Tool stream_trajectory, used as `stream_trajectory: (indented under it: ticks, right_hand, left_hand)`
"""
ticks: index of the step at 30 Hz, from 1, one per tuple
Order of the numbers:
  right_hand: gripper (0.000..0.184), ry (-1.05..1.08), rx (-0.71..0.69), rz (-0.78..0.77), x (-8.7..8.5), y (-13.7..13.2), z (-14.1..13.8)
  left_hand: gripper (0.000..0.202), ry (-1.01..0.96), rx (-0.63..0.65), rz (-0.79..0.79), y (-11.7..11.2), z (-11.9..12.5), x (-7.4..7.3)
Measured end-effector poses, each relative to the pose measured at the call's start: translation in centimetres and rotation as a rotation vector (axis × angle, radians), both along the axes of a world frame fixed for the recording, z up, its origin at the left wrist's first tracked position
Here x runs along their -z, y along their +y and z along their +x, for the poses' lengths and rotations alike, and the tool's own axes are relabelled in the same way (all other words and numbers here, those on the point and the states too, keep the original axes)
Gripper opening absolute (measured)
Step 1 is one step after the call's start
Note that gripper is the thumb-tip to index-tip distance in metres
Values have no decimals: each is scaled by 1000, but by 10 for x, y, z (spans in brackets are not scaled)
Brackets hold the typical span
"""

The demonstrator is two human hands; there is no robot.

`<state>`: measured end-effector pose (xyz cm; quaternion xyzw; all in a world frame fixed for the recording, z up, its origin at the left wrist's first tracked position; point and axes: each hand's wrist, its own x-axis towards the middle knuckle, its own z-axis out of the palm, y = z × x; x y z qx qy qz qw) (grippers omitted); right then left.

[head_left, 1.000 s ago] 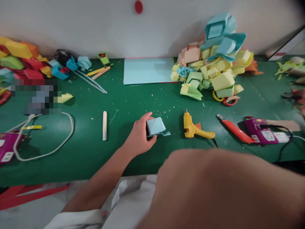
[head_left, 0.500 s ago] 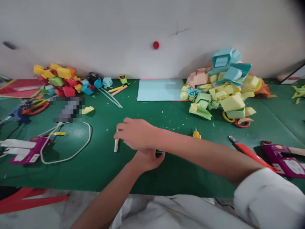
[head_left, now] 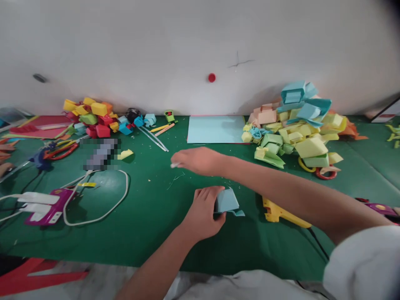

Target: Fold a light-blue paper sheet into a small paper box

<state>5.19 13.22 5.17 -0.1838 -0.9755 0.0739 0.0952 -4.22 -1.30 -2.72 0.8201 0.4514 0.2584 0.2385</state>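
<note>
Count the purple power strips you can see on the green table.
2. One purple power strip sits at the left, white plugs in it; the other strip is at the far right, partly hidden by the right forearm. More could be hidden.

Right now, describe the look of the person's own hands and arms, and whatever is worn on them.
The left hand and right hand are both bare, with no glove, watch or bracelet showing. A loose white sleeve covers the upper part of the right arm, leaving the forearm bare. On the left arm, no sleeve shows before the picture's edge.
</note>
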Motion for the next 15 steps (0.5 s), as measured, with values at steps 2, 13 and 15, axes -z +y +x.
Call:
stream_trajectory:
  ticks: [2, 13, 15]
  right_hand:
    - [28, 72, 147, -54, -6, 1, 48]
    - [34, -55, 695, -94, 48, -99, 161]
    - [31, -87, 723, -133, 52, -98, 149]
  left_hand:
    - [62, -11, 12, -15, -1, -1, -2]
    - [58, 23, 18, -58, 2, 0, -4]
    - [57, 24, 12, -64, 2, 0, -4]
